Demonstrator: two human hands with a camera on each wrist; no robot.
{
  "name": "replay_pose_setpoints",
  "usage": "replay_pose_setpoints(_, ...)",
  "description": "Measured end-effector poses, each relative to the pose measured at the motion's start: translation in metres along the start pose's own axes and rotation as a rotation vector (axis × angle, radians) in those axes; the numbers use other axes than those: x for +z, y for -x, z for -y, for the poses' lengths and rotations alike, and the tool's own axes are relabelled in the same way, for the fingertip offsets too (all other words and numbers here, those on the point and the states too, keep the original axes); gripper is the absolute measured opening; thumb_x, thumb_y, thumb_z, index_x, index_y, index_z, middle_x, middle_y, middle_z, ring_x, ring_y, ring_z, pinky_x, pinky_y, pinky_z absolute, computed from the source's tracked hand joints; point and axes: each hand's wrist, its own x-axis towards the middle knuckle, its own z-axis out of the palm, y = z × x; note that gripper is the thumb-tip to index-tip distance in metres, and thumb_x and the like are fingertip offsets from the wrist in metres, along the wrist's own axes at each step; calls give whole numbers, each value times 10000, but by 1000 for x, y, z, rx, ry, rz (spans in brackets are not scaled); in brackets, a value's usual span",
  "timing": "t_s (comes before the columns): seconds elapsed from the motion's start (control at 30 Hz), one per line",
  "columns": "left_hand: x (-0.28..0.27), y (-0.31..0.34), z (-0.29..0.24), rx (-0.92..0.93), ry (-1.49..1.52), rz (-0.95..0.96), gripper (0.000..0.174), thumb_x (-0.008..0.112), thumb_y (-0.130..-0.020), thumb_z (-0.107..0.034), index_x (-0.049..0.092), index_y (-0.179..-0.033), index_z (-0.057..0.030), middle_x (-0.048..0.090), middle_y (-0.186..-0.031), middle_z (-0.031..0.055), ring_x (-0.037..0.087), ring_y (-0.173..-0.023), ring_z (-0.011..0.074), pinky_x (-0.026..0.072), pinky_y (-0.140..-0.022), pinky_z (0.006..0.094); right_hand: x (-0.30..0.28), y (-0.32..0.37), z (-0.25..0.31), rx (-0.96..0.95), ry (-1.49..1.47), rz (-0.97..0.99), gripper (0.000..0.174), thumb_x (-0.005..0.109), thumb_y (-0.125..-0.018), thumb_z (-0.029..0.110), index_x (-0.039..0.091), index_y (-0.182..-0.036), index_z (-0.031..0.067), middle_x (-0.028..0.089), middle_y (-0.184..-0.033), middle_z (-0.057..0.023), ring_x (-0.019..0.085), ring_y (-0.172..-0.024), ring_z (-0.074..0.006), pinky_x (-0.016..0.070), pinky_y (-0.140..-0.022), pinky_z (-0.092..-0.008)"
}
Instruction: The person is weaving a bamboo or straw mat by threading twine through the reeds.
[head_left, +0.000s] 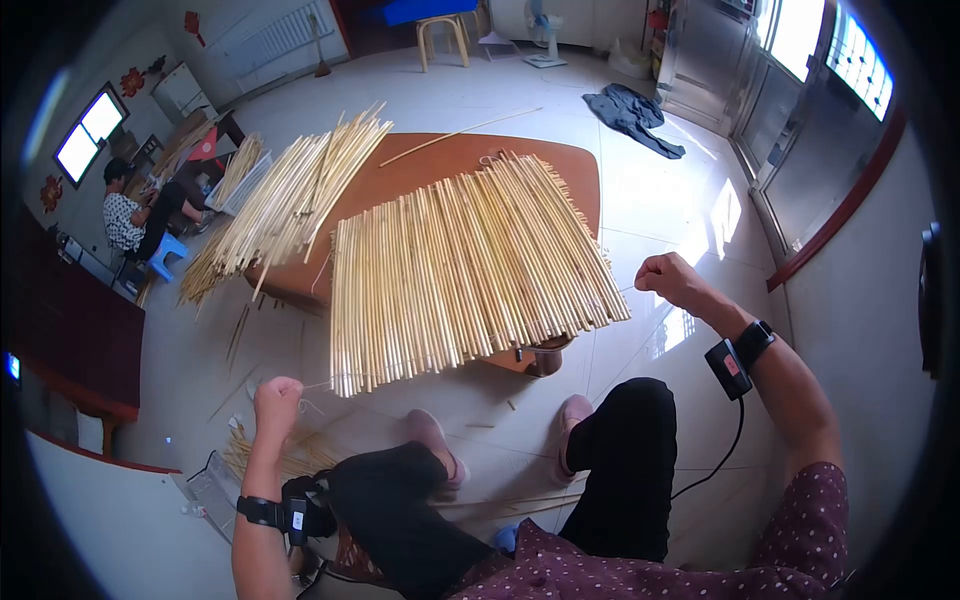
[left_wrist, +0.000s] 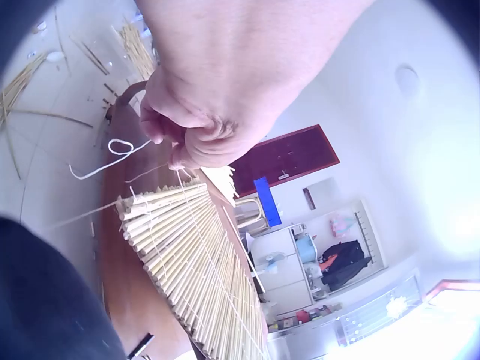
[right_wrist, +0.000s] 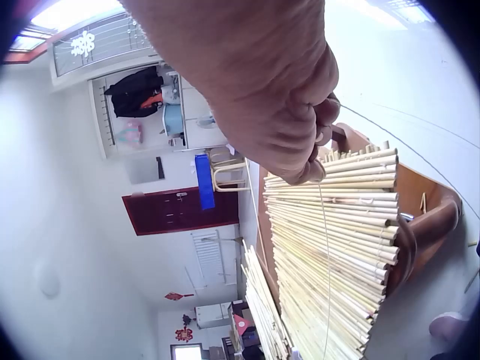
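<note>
A mat of pale stalks tied side by side (head_left: 470, 265) lies across a brown table (head_left: 575, 170). Off its near left corner, my left hand (head_left: 277, 408) pinches a thin string; in the left wrist view that hand (left_wrist: 206, 127) has a looped loose end of white string (left_wrist: 120, 153) hanging beside it. My right hand (head_left: 676, 282) is held beyond the mat's right edge, fingers curled. In the right wrist view it (right_wrist: 277, 127) pinches a string (right_wrist: 327, 247) that runs along the stalks (right_wrist: 337, 277). The right fingertips are partly hidden.
Loose stalks (head_left: 300, 185) are heaped at the table's left side, and a single stalk (head_left: 460, 135) lies at its far edge. A person (head_left: 122, 218) sits at the far left. Dark clothing (head_left: 630, 118) lies on the floor; stalk scraps lie near my feet.
</note>
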Motion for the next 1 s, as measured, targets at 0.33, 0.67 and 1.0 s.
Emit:
replay_pose_setpoints(0.33,-26,-119,-55,59,233,7,121,675,-830,-122,699,-853,-6,576,-684,-35,464,-568,51,391,-532,218,-42,-94,52,-110,-53,-120,157,619,-872,141,674,-846,-4,608,-725,-29,497,-644,-104,423,-588,-282)
replay_pose_setpoints(0.67,63,-283,-53,-16,323,-26,170,680,-848,-126,693,-950,9,654,-746,26,542,-587,97,433,-536,242,-36,-283,21,-244,28,-382,159,614,-814,142,642,-752,-2,553,-629,-30,489,-582,-122,409,-541,-316)
replay_pose_setpoints(1.0,145,-371,17,-75,386,-87,201,626,-899,-128,646,-1034,19,581,-734,-9,490,-568,75,397,-505,218,3,-380,21,-182,3,-458,235,621,-802,237,711,-870,32,662,-724,-119,638,-694,-216,502,-664,-367)
